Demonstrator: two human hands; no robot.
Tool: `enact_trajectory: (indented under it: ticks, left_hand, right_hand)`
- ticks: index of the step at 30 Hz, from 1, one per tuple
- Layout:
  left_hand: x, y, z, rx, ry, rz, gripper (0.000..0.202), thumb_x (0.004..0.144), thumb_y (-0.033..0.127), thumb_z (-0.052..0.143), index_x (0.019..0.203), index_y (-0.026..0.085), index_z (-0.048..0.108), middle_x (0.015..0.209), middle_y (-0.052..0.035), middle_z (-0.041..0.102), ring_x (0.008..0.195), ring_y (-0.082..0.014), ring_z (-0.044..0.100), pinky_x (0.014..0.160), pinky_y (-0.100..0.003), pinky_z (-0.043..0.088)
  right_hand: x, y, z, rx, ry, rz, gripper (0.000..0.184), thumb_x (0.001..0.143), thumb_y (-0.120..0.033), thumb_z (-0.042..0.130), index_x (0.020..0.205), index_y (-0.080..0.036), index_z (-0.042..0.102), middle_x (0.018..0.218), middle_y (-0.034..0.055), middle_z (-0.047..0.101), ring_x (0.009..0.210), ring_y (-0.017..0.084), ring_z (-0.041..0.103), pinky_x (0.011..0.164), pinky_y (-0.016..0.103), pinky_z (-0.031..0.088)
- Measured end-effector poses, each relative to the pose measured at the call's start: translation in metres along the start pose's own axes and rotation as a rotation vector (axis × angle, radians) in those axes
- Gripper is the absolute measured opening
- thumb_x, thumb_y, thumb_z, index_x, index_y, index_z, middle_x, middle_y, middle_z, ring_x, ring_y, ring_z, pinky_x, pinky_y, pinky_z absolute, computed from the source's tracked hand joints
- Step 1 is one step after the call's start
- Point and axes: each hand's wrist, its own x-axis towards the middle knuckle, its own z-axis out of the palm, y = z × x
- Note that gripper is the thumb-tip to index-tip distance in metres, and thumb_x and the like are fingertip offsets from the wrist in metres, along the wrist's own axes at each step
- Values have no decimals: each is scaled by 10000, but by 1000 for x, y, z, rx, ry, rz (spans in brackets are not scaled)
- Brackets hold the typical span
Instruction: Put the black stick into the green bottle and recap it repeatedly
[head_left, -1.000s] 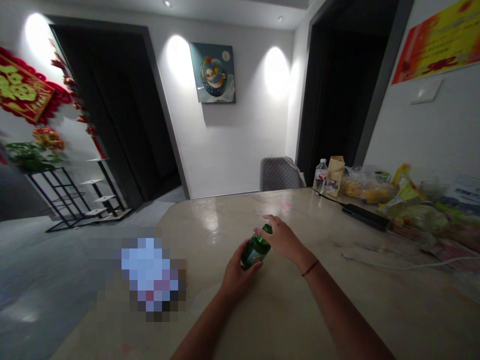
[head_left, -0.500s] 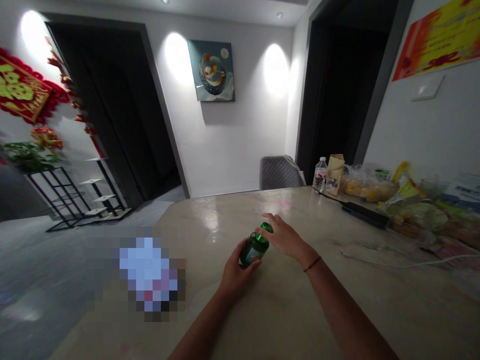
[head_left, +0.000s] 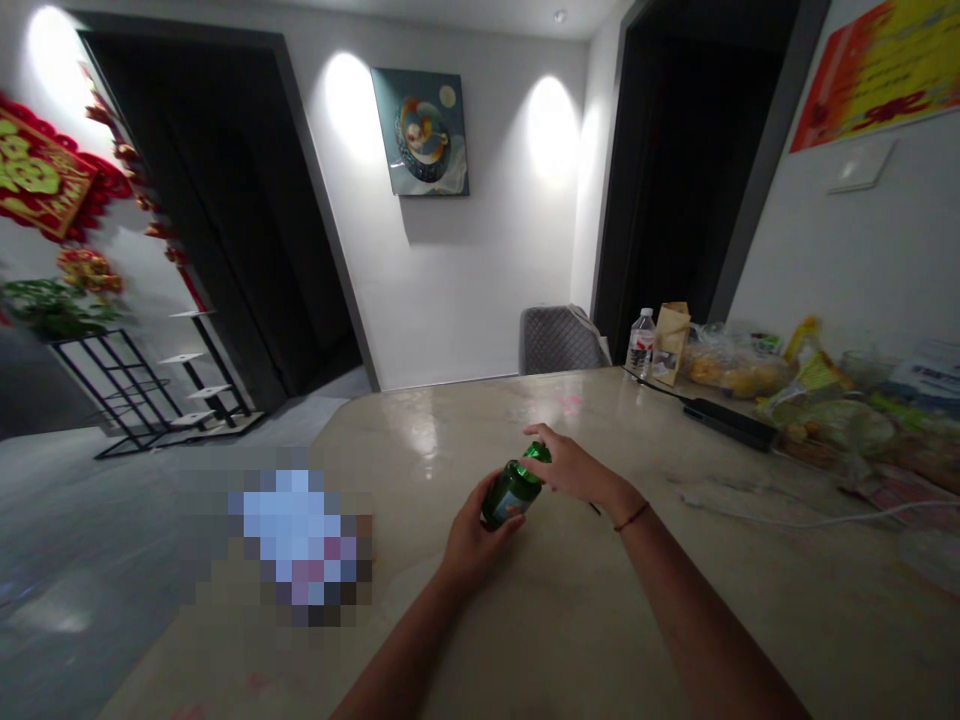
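Observation:
A small dark green bottle (head_left: 512,493) with a pale label tilts to the upper right above the table. My left hand (head_left: 474,530) is wrapped round its lower body, the thumb along the near side. At the upper end sits a shiny green cap (head_left: 537,457), with the fingers of my right hand (head_left: 568,465) closed about it. The right fingertips are partly hidden, and whether the cap is apart from the bottle I cannot tell. A thin dark sliver (head_left: 594,508) shows on the table just below my right hand.
The stone-look table (head_left: 420,640) spreads around both hands. Along its right side are a water bottle (head_left: 641,345), a paper bag (head_left: 670,343), a black power strip (head_left: 729,424), a white cable (head_left: 795,525) and bagged food (head_left: 832,425). A grey chair (head_left: 561,340) stands behind. A pixelated area covers the left edge.
My right hand and the cap have shifted slightly to the right, and the bottle a little with them. The view has moved slightly. The dark sliver now shows below my right hand.

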Motion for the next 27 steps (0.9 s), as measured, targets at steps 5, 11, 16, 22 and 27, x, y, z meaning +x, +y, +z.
enact_trajectory:
  ticks: [5,11,16,22,27]
  left_hand:
    - [0,0,0,-4,-11,4,613,662,319,659,1223,227,431,1230,-79,522,1111,-221,507,908,-343,433]
    - [-1,2,-1,14,-6,-32,607,667,325,652,1221,224,424,1218,-79,529,1085,-218,522,849,-327,466]
    - [-1,2,-2,24,3,-48,622,657,330,657,1226,228,428,1198,-73,552,1051,-217,547,836,-320,468]
    - [-1,1,-1,49,-12,-13,616,657,324,657,1223,227,434,1188,-70,561,1035,-208,556,830,-310,468]
    - [-1,2,-2,90,-2,-11,609,660,331,647,1219,216,437,1171,-68,571,1036,-203,554,864,-317,451]
  right_hand:
    - [0,2,-3,27,-23,-48,470,675,-191,595,1134,-180,490,1074,82,583,996,183,533,866,307,392]
    - [2,-1,1,-105,39,65,330,786,-423,492,1002,-189,575,956,90,640,917,221,581,822,334,395]
    - [0,-1,-3,-121,-3,-3,316,716,-286,576,1016,-188,562,921,58,634,792,174,580,735,276,416]
    - [0,1,-1,-137,8,-11,318,803,-329,468,1087,-199,523,1032,77,604,941,190,552,844,309,382]
    - [3,-1,-1,-115,20,-92,248,765,-188,444,979,-183,569,1004,71,604,938,169,542,851,301,380]
